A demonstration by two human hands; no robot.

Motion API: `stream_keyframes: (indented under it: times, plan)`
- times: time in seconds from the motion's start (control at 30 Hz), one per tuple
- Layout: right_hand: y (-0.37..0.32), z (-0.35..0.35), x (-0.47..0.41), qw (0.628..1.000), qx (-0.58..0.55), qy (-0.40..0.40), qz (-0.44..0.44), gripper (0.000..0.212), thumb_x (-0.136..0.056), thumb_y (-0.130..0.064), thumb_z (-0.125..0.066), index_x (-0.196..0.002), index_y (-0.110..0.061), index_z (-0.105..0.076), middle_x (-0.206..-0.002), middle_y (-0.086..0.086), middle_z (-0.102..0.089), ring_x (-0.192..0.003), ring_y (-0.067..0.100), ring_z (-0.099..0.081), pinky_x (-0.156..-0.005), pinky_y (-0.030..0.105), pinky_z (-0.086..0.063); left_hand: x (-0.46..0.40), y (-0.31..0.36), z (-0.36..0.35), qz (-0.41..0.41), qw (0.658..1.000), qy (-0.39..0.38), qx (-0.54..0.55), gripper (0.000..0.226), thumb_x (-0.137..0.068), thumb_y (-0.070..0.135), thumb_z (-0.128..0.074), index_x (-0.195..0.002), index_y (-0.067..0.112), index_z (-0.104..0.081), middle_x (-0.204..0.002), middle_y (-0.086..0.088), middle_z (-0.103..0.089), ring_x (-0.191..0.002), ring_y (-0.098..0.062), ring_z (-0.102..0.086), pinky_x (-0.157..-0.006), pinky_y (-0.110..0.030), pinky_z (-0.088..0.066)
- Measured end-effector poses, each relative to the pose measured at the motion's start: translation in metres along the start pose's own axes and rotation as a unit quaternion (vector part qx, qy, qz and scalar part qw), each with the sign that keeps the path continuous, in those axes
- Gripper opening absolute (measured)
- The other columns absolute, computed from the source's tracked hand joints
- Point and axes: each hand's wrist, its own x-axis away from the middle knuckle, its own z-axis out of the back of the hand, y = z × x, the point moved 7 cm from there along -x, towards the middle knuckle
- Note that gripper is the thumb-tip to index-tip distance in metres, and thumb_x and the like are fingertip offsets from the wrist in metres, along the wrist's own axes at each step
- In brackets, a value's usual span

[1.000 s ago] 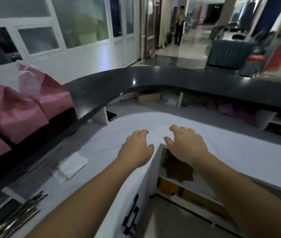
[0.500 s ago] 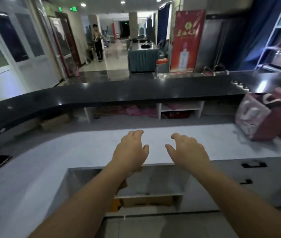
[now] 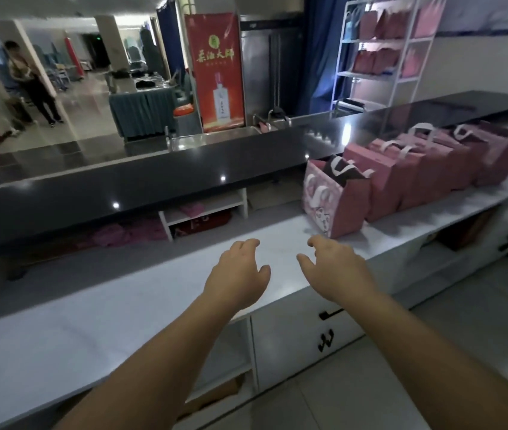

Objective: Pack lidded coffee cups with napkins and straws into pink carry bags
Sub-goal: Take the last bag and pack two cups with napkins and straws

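**Bags lie to the right, right hand nearer**

The pink carry bags (image 3: pixel 401 178) stand in a row on the white surface (image 3: pixel 122 305), running from just right of the hands away to the far right. The nearest bag (image 3: pixel 333 206), with a cartoon print, stands open-topped and upright, its handles loose. The right hand (image 3: pixel 336 268) hovers near its front corner, apart from it; the left hand (image 3: pixel 237 271) is farther off. Both hands hold nothing, fingers loosely curled downward. Reaching the bag likely means a short move right and away.

No cups, napkins or straws are visible, and the bags' contents are hidden. The row's far end is hard to make out.
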Motion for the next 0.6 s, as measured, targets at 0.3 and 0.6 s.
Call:
stream_keyframes:
  times: [0.3,0.6]
  plan:
    - [0.084,0.006,-0.126,0.996,0.042,0.014,-0.078,0.038,-0.098,-0.052,-0.044,-0.117,-0.022,-0.055,-0.110,0.003,-0.065,-0.102,0.030,-0.056,-0.082,0.043,-0.049,-0.170,0.044,-0.066,-0.053,0.997,-0.049,0.040,0.062,-0.101,0.041,-0.055,-0.158,0.025,-0.037,-0.162,0.001,-0.041,-0.142,-0.024,-0.046,-0.111,-0.043,-0.045]
    - [0.144,0.022,-0.252,0.986,0.063,0.023,-0.150,0.041,-0.098,-0.050,-0.047,-0.121,-0.018,-0.056,-0.114,0.008,-0.066,-0.107,0.035,-0.059,-0.086,0.045,-0.053,-0.334,0.087,-0.100,-0.067,0.993,-0.072,0.061,0.052,-0.096,0.055,-0.057,-0.140,0.027,-0.054,-0.137,0.000,-0.062,-0.113,-0.024,-0.066,-0.095,-0.039,-0.057]
